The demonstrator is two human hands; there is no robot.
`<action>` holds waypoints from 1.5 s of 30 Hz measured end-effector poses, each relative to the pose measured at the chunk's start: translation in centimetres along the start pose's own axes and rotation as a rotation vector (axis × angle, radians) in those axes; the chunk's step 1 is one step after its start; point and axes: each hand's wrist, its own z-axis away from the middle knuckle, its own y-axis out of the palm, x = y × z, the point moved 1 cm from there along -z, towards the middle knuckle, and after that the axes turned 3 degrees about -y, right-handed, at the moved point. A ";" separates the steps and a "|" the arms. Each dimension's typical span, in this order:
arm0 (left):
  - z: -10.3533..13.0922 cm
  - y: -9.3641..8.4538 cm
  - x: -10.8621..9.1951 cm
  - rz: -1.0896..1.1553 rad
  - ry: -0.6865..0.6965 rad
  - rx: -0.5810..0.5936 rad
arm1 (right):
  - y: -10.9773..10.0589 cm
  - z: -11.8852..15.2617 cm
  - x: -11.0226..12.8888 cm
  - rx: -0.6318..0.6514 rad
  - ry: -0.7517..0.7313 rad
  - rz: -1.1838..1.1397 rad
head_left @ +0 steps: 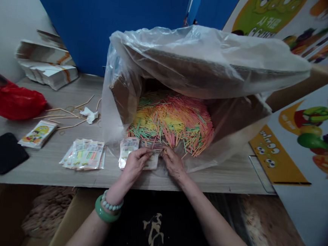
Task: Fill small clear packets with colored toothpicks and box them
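Both hands meet at a small clear packet [152, 161] near the table's front edge. My left hand [137, 162] pinches its upper left part. My right hand [172, 162] has its fingers closed at the packet's upper right corner, beside the coloured sticks. Just left of my left hand lies a small stack of printed packets [127, 150]. Behind the hands, pink, orange, yellow and green sticks [172, 120] spill from a cardboard box [196, 74] lined with clear plastic. Farther left, filled packets [86, 154] lie fanned out in a pile.
A black flat object [5, 153], a printed pack [38, 134], a red bag [18, 101], brown strips [73, 125] and white crumpled paper [89, 115] lie on the left. Folded cartons [47, 68] stand behind them. Printed boxes [306, 149] border the right.
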 end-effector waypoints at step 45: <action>0.3 0.8 -1.1 0.192 -0.247 0.141 | 0.4 -2.2 6.9 -0.178 -0.018 -0.603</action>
